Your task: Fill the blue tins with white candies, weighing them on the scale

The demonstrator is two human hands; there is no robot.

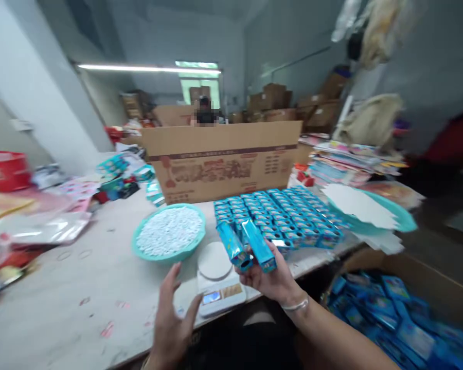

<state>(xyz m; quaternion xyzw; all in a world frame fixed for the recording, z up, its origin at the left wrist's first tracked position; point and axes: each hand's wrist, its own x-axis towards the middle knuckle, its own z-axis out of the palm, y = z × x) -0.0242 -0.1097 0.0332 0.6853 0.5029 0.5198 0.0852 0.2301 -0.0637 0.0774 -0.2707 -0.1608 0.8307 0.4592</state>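
Two long blue boxes (259, 245) lie side by side in my right hand (268, 277), which is closed around their near ends. My left hand (173, 313) hangs near the table's front edge, fingers apart and nothing in it. Between the hands sits a white kitchen scale (215, 263) with a lit display; its plate is bare. A turquoise basin (170, 257) full of small pale pieces stands beyond my left hand. Behind the held boxes, rows of similar blue boxes (278, 213) are packed together on the table.
A large printed cardboard carton (224, 167) stands at the back. At the right are a turquoise tray with white sheets (358, 205) and stacked printed sheets (347, 159). Below, an open carton holds many blue packets (386, 308). A person (205, 110) is behind the carton. Plastic bags (42, 226) lie left.
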